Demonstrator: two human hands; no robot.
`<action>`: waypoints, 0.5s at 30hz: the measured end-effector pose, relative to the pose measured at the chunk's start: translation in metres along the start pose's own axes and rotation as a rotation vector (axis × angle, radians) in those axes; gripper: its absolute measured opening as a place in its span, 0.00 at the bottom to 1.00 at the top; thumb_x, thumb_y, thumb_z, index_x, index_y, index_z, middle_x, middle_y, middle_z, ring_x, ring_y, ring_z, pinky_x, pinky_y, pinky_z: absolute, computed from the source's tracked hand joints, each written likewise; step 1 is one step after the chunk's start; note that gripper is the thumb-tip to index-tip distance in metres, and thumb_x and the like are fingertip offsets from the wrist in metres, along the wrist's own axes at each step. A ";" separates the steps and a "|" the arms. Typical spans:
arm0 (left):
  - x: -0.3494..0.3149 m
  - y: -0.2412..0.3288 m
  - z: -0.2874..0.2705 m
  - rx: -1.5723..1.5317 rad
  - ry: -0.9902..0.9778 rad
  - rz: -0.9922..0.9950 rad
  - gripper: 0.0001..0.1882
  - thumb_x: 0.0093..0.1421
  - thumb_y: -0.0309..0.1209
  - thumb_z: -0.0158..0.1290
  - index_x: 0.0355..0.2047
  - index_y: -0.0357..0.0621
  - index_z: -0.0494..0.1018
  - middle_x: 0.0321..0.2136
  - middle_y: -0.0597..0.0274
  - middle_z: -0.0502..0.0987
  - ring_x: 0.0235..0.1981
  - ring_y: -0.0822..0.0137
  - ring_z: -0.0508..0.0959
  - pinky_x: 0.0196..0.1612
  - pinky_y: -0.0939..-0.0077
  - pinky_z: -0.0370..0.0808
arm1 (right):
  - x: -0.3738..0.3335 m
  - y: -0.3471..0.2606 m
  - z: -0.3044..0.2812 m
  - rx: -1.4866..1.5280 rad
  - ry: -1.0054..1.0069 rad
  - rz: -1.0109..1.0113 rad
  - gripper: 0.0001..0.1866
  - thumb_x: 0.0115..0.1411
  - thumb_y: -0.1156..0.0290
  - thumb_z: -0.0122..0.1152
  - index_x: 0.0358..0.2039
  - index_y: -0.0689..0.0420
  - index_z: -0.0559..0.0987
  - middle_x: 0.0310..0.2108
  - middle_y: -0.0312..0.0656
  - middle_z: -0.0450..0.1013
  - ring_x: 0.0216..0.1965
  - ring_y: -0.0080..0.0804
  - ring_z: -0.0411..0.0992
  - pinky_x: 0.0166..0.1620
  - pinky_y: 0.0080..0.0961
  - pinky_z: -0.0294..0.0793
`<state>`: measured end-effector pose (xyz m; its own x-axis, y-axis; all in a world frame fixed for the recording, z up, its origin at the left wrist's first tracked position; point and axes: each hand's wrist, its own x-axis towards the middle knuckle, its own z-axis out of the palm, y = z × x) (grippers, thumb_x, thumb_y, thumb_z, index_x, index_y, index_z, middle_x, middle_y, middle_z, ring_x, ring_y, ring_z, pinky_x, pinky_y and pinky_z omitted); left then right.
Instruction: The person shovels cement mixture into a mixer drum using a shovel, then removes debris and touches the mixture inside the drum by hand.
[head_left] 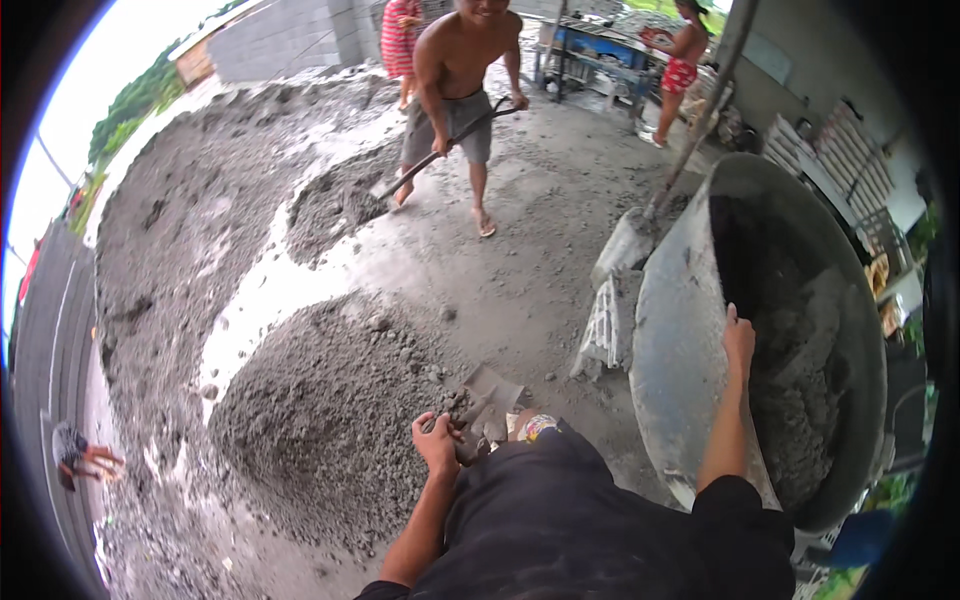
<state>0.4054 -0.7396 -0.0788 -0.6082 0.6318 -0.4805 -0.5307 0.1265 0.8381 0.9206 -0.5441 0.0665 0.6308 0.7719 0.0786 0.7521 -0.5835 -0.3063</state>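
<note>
Left hand (437,440): closed around shovel (488,398) handle, beside gravel pile (330,420).
Right hand (739,337): fingers apparently flat, pressed on mixer drum (680,330) rim.
Drum contents: grey wet mix (800,420).

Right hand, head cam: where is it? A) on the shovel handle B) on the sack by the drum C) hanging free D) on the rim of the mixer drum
D: the right hand rests on the rim of the mixer drum, while the left hand has its grip on the shovel by the grey pile.
</note>
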 end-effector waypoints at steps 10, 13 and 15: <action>0.004 0.000 -0.010 -0.002 -0.089 0.053 0.15 0.57 0.23 0.53 0.42 0.41 0.61 0.20 0.60 0.70 0.18 0.72 0.69 0.21 0.77 0.70 | -0.008 0.003 -0.011 0.154 0.077 0.124 0.26 0.61 0.53 0.44 0.34 0.66 0.79 0.35 0.63 0.74 0.42 0.59 0.72 0.47 0.47 0.71; 0.012 -0.003 -0.011 0.053 -0.126 0.061 0.15 0.57 0.23 0.53 0.42 0.42 0.61 0.21 0.60 0.70 0.18 0.72 0.69 0.21 0.77 0.70 | -0.007 0.014 -0.005 0.188 0.021 0.111 0.24 0.59 0.56 0.45 0.34 0.66 0.79 0.36 0.63 0.74 0.43 0.58 0.72 0.47 0.47 0.71; 0.008 -0.001 -0.013 0.070 -0.098 0.063 0.15 0.57 0.23 0.54 0.42 0.42 0.61 0.21 0.60 0.70 0.18 0.72 0.69 0.21 0.77 0.70 | -0.004 0.015 0.007 0.206 0.040 0.092 0.25 0.60 0.55 0.46 0.34 0.67 0.79 0.34 0.63 0.74 0.43 0.58 0.73 0.47 0.46 0.71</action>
<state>0.3939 -0.7446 -0.0866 -0.5763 0.7115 -0.4021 -0.4490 0.1354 0.8832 0.9276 -0.5541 0.0548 0.7050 0.7048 0.0782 0.6392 -0.5839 -0.5005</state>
